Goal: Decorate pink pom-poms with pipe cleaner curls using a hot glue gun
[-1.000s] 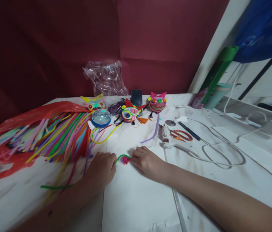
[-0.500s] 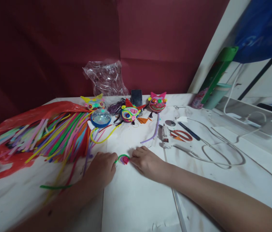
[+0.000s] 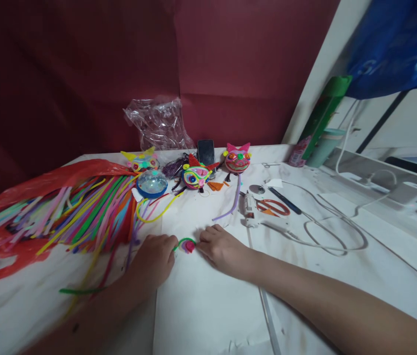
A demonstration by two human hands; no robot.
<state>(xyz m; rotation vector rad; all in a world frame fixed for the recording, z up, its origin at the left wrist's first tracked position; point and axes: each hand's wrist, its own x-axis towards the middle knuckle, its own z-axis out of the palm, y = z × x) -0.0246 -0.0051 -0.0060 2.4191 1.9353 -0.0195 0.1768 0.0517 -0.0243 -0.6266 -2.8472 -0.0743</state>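
A small curled piece (image 3: 189, 246), pink and purple with a green pipe cleaner arched over it, is between my hands above the white sheet (image 3: 211, 301). My left hand (image 3: 156, 256) pinches the green pipe cleaner at the piece's left side. My right hand (image 3: 217, 249) has its fingers closed at the right side, touching the piece's edge; the fingertips are partly hidden. A loose green pipe cleaner (image 3: 77, 291) lies beside my left forearm.
Many pipe cleaners (image 3: 93, 207) lie on red plastic (image 3: 63, 170) at left. Behind are three decorated heads (image 3: 195, 176) and a clear dome (image 3: 151, 183). A glue gun (image 3: 250, 209), orange scissors (image 3: 277, 207), a black-handled tool (image 3: 285, 199) and white cables (image 3: 341, 222) lie at right.
The whole view has shifted slightly, with things appearing a little further left. Both hands keep nearly the same grip around the curled piece.
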